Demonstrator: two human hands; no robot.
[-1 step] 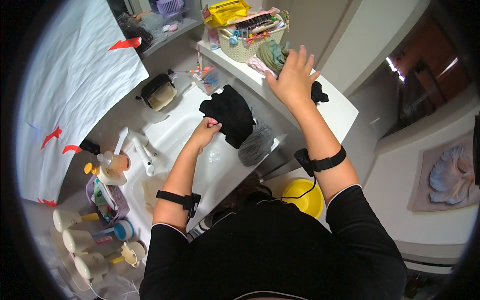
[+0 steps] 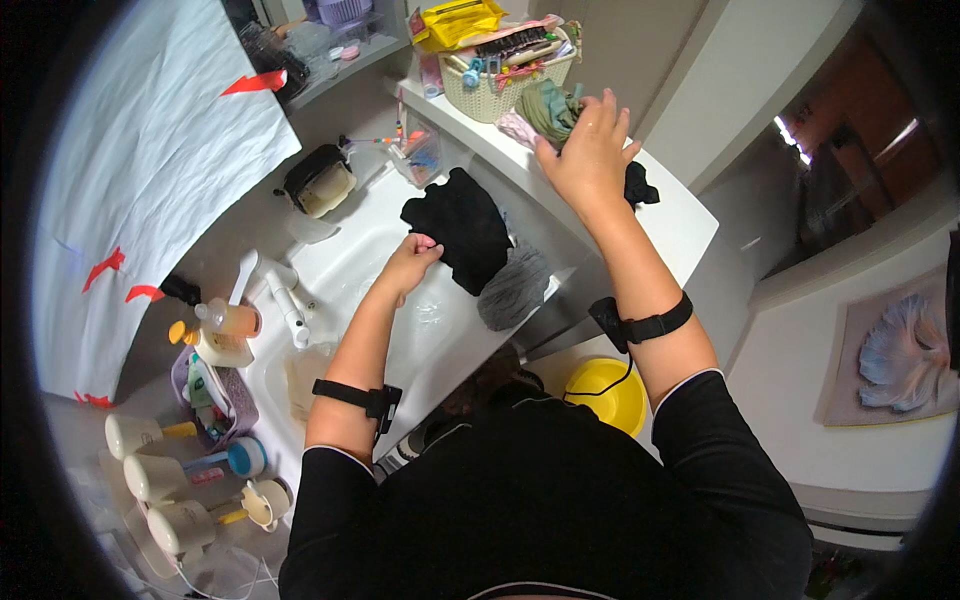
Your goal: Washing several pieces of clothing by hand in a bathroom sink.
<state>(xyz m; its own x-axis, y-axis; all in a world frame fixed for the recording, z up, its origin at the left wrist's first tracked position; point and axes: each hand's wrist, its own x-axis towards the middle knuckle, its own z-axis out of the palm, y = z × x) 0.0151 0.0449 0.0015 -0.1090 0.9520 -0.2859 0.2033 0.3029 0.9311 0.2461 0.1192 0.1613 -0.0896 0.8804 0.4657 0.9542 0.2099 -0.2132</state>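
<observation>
Black cloth (image 2: pixel 462 228) pinched at its near edge between thumb and curled fingers of left hand (image 2: pixel 410 262), closed tight on the fabric. Draped over the rim of white sink basin (image 2: pixel 440 330), upper part against the counter ledge (image 2: pixel 680 225), lower part hanging into the bowl. Touching it on the right, grey cloth (image 2: pixel 512 288), slumped over the same rim. Further out, right hand (image 2: pixel 592 150) spread flat, fingers apart, gripping nothing, resting on or just above green cloth (image 2: pixel 550 108) beside the woven basket (image 2: pixel 500 90); contact hard to tell. Small dark scrap (image 2: pixel 638 185) just past the wrist on the ledge. Faucet (image 2: pixel 285 300) well to the left.

Step in hand, by the look of it: sorting or gathering cloths at the basin, one taken up, another reached for. Next move likely calls for closing the spread fingers on the green fabric alone, clear of the basket, and keeping the pinch firm so the black piece does not slide into the bowl.
</observation>
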